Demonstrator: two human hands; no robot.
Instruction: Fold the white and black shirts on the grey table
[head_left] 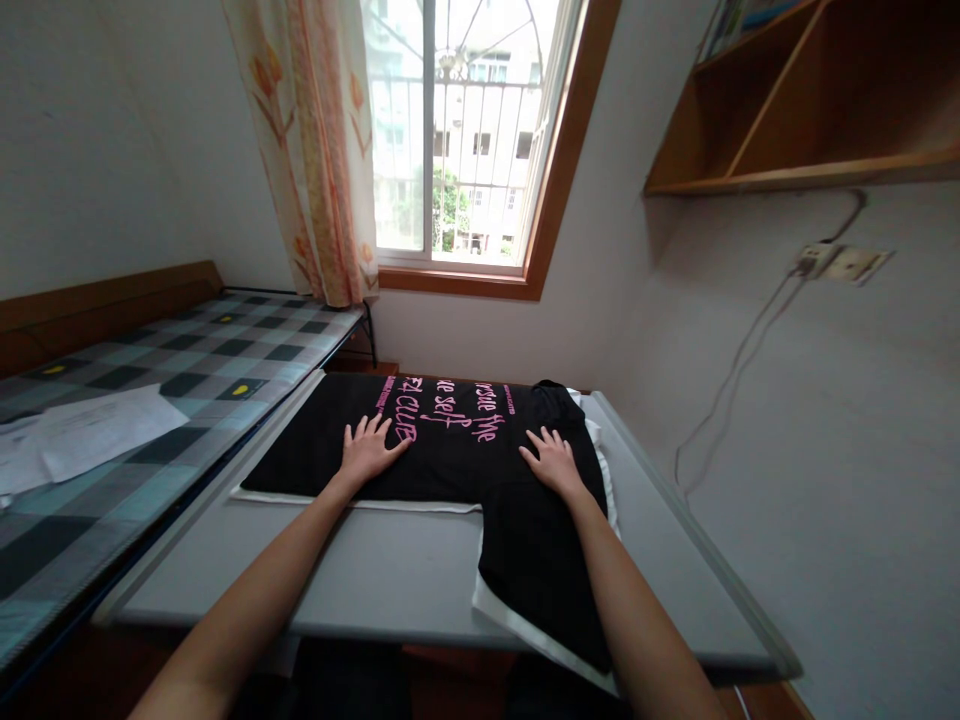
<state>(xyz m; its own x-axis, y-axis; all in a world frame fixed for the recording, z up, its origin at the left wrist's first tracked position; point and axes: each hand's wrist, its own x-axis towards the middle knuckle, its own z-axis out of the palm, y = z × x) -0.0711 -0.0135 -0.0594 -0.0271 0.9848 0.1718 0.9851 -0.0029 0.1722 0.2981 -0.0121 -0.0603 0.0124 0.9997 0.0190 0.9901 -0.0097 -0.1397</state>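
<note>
I have the black shirt (450, 472) lying flat on the gray surface (390, 565), its body running left to right and one sleeve (544, 560) extending over the near edge. My left hand (369, 450) rests on the body, my right hand (553, 462) near the collar end; each grip is wide, palm down, fingers spread on the cloth. Open room lies nearside of the body, left of the sleeve, and along the right, where the white wall (817, 420) rises. The bed (285, 340), with checked cover, flanks the left edge. The shirt is soft, matte fabric with pink lettering (450, 405); a white border (525, 625) shows beneath. The surface is smooth and rigid, with a rounded rim.
</note>
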